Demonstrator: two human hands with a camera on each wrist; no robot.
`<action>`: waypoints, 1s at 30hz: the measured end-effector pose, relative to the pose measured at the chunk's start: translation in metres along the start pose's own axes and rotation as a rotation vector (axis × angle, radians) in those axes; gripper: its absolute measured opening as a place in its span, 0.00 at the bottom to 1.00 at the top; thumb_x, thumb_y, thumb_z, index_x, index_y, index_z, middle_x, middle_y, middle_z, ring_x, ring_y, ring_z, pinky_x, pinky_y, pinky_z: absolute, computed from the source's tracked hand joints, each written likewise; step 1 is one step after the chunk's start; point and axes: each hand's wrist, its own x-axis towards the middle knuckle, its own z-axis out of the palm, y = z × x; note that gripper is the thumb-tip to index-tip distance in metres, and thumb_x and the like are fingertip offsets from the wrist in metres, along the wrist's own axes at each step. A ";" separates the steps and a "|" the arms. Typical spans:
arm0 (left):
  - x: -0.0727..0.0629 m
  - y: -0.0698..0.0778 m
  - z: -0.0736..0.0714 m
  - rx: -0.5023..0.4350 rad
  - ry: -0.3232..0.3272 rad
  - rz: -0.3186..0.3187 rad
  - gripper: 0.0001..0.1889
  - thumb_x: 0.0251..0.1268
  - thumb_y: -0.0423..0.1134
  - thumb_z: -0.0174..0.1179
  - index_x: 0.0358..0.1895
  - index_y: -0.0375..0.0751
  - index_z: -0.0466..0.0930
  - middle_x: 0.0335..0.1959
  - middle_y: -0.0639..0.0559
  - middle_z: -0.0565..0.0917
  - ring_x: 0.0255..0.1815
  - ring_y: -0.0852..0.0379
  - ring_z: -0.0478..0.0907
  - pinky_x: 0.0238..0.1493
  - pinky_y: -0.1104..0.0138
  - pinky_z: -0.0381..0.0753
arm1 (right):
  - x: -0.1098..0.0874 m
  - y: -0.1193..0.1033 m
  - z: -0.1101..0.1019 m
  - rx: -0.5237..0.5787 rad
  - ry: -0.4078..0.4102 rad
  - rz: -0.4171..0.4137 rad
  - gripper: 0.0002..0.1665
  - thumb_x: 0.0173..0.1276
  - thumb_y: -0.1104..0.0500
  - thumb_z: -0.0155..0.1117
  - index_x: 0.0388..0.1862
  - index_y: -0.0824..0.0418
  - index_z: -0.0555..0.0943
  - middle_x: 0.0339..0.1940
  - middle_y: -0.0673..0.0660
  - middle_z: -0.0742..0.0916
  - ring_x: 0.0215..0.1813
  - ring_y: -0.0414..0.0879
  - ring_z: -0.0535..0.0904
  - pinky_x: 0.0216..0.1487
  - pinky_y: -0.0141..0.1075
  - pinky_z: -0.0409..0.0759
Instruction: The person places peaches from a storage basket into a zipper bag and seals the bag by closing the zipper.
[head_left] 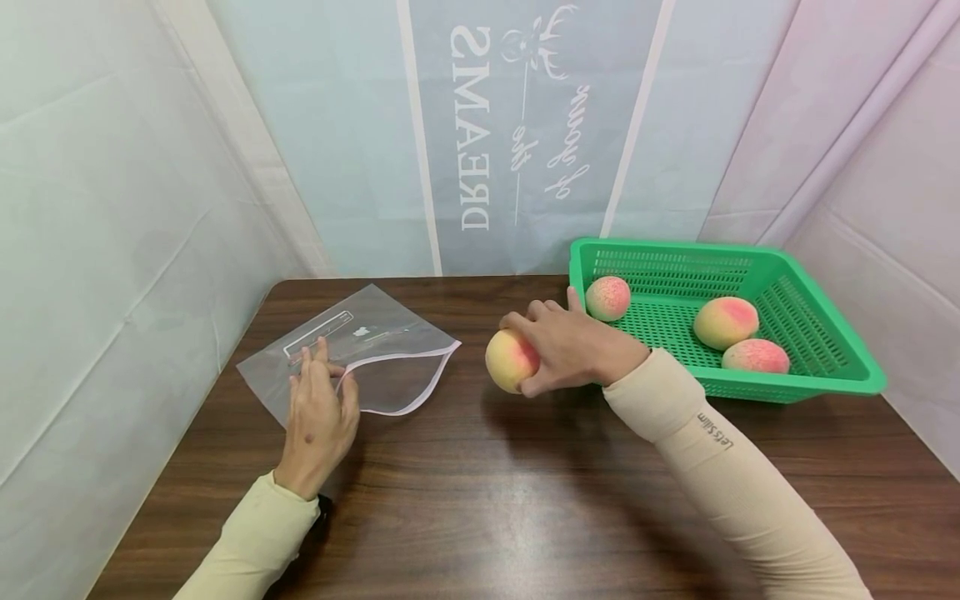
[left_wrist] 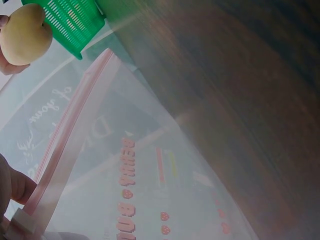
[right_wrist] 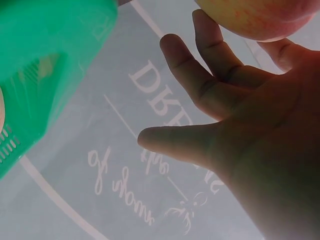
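Note:
A clear zip bag (head_left: 382, 379) with a pinkish-white rim lies on the table at the left, its mouth parted toward the right. My left hand (head_left: 318, 417) pinches its rim; the left wrist view shows fingertips by the slider (left_wrist: 22, 220) and red print on the plastic bag (left_wrist: 100, 165). In my right hand (head_left: 566, 342) is a yellow-pink peach (head_left: 512, 361), gripped between thumb and fingers above the table, right of the bag's mouth. The right wrist view has this peach (right_wrist: 260, 17) at its top, with the little finger stretched away from it.
A green plastic basket (head_left: 832, 385) stands at the back right, close behind my right wrist. It holds a peach (head_left: 608, 298) at its left and two more peaches (head_left: 726, 322) toward the middle. Printed pale cloth (head_left: 360, 125) hangs behind the dark wooden table (head_left: 450, 517).

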 end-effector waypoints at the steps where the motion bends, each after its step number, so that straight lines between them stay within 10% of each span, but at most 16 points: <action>1: 0.000 0.000 0.000 0.000 0.001 0.001 0.05 0.67 0.24 0.55 0.40 0.27 0.69 0.70 0.24 0.63 0.72 0.25 0.56 0.62 0.27 0.54 | 0.000 -0.001 0.001 -0.001 0.007 -0.006 0.40 0.44 0.41 0.71 0.57 0.54 0.74 0.37 0.54 0.79 0.42 0.52 0.76 0.60 0.73 0.57; 30: 0.000 0.000 0.000 -0.004 0.003 -0.012 0.05 0.67 0.25 0.55 0.39 0.28 0.69 0.70 0.25 0.64 0.72 0.25 0.56 0.62 0.27 0.54 | 0.011 -0.025 0.032 0.011 0.058 -0.095 0.42 0.44 0.42 0.72 0.60 0.54 0.74 0.40 0.54 0.78 0.46 0.53 0.76 0.63 0.75 0.56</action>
